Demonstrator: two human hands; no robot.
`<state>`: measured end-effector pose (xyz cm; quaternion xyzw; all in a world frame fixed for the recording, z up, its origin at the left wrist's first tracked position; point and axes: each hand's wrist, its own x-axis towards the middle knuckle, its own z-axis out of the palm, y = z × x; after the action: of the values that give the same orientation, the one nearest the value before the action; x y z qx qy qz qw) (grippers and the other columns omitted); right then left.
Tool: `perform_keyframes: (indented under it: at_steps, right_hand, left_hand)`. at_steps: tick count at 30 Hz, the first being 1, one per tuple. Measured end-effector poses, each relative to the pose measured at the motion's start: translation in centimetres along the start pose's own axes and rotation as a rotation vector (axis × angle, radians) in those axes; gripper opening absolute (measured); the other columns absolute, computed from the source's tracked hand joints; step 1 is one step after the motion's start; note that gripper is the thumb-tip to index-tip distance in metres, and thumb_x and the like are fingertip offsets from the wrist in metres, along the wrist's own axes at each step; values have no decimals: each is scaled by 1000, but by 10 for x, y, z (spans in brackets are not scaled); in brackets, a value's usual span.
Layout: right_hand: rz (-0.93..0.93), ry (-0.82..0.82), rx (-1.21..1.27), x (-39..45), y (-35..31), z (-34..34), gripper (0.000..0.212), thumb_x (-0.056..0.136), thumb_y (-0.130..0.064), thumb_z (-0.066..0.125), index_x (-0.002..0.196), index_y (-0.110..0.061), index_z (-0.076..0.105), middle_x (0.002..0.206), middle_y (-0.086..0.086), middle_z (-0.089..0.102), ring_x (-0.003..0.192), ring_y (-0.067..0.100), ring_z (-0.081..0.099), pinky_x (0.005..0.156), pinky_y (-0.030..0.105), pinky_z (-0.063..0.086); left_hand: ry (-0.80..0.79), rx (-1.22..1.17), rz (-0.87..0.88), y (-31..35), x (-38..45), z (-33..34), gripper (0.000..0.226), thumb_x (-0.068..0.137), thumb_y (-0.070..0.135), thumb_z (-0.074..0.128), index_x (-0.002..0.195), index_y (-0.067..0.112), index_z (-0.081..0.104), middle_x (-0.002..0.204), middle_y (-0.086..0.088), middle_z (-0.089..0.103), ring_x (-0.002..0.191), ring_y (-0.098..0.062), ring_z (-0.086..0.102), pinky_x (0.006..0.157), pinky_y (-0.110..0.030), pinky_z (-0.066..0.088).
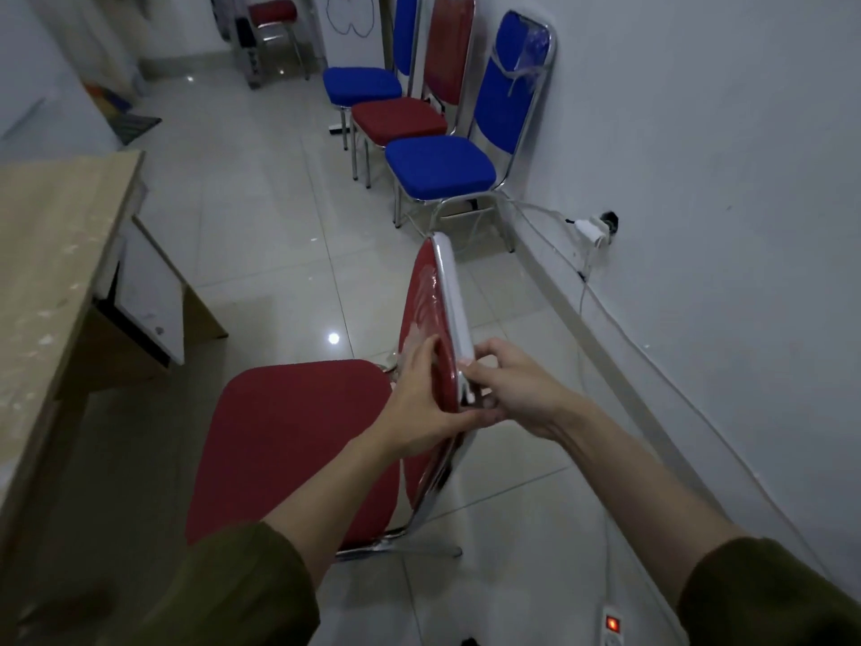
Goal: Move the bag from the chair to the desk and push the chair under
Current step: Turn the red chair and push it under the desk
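A red chair with a chrome frame stands in front of me, its seat (289,440) bare and facing the wooden desk (51,254) at the left. No bag is in view. My left hand (419,403) grips the red padded front of the chair's backrest (426,300). My right hand (512,389) holds the chrome rim at the back of the same backrest. The two hands clamp the backrest between them. A gap of floor separates the seat from the desk.
Three chairs, blue (440,165), red (396,118) and blue (361,83), line the right wall. White cables (605,314) run along that wall to a plug (594,228) and a power strip (612,627) on the floor. A white panel (149,291) sits under the desk.
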<state>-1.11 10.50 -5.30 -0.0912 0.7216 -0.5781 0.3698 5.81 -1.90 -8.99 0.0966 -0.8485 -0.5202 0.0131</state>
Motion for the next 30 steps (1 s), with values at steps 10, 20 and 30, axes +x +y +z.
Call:
perform_keyframes:
  at_steps: [10, 20, 30]
  right_hand:
    - [-57, -263, 108, 19, 1, 49, 21, 92, -21, 52, 106, -8, 45, 97, 14, 64, 67, 13, 66, 57, 24, 54]
    - [-552, -133, -580, 91, -45, 16, 23, 88, -7, 55, 111, -9, 54, 104, 2, 57, 89, 15, 57, 65, 4, 46]
    - [-947, -285, -1060, 194, -101, -9, 30, 81, -7, 60, 110, -17, 60, 112, 5, 54, 102, 16, 50, 86, 26, 43]
  left_hand:
    - [81, -153, -55, -20, -20, -44, 97, 49, 15, 69, 136, 35, 31, 124, -5, 53, 103, -20, 63, 68, -31, 58]
    - [45, -245, -226, -27, -13, -73, 75, 75, 26, 68, 139, 29, 29, 139, 7, 39, 133, -12, 36, 95, -19, 43]
    - [141, -238, -322, 1, 82, -84, 55, 80, 21, 63, 127, 37, 39, 134, 6, 48, 122, -12, 49, 104, -33, 40]
